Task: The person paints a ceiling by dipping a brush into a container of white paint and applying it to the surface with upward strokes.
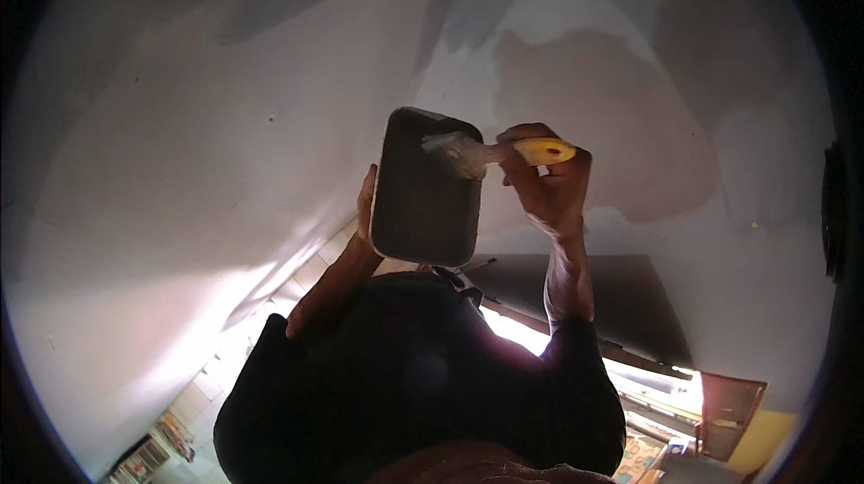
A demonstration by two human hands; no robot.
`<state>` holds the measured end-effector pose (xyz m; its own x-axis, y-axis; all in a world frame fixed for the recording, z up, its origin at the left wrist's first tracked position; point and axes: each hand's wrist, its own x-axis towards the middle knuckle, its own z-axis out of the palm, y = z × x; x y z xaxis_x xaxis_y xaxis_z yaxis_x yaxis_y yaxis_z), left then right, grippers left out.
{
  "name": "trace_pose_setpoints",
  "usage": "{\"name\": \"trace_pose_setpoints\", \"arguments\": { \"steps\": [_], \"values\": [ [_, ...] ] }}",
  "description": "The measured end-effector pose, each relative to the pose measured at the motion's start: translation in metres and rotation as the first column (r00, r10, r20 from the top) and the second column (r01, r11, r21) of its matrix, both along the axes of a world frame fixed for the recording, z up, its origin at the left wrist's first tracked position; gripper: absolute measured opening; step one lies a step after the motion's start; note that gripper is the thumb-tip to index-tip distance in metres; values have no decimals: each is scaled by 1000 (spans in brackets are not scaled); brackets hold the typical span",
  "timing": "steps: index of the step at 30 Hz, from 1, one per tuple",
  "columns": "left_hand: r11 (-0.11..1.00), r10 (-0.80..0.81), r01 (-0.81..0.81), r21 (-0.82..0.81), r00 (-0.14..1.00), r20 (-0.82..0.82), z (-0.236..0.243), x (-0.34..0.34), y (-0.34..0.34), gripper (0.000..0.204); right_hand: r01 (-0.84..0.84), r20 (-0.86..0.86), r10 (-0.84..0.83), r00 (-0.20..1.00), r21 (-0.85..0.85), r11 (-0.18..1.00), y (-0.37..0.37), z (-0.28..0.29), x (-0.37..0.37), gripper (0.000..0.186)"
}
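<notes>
My left hand (367,205) grips the left side of a rectangular tray (427,205) with rounded corners, a pale rim and a dark inside. Most of its fingers are hidden by the tray. In my right hand (553,187) is a wide paintbrush (543,152) with a yellow handle, my fingers closed round it. The pale, smeared bristles point left and lie over the tray's upper right part. Whether they touch the inside cannot be told.
Pale walls (207,124) meet ahead of me, with uneven darker patches (603,124) on the right one. A dark flat panel (621,304) stands beside my right forearm. A brown door (731,412) is at the lower right, and a small shelf (139,461) at the lower left.
</notes>
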<state>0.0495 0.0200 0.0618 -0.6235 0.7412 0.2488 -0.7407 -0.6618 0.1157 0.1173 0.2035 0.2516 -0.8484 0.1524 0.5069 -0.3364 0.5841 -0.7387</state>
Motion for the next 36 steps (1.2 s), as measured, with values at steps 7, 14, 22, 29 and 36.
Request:
{"name": "trace_pose_setpoints", "arguments": {
  "steps": [7,14,22,29,36],
  "values": [
    [993,-88,99,-61,983,160,1,-8,-2,62,-23,-205,92,974,318,948,17,-8,-19,22],
    [994,-57,64,-85,994,88,1,-12,4,61,115,-349,22,937,368,923,23,8,-2,16],
    [990,-7,9,-143,1000,17,-11,-21,25,61,11,24,-8,1000,-122,992,-23,-15,4,13],
    [989,-47,58,-133,996,82,15,-20,27,62,34,50,-18,999,-337,941,-20,-19,15,15],
    [971,16,-36,-236,996,-89,-22,-19,24,64,4,-168,-31,985,-161,987,22,-20,-8,15]
  ]
}}
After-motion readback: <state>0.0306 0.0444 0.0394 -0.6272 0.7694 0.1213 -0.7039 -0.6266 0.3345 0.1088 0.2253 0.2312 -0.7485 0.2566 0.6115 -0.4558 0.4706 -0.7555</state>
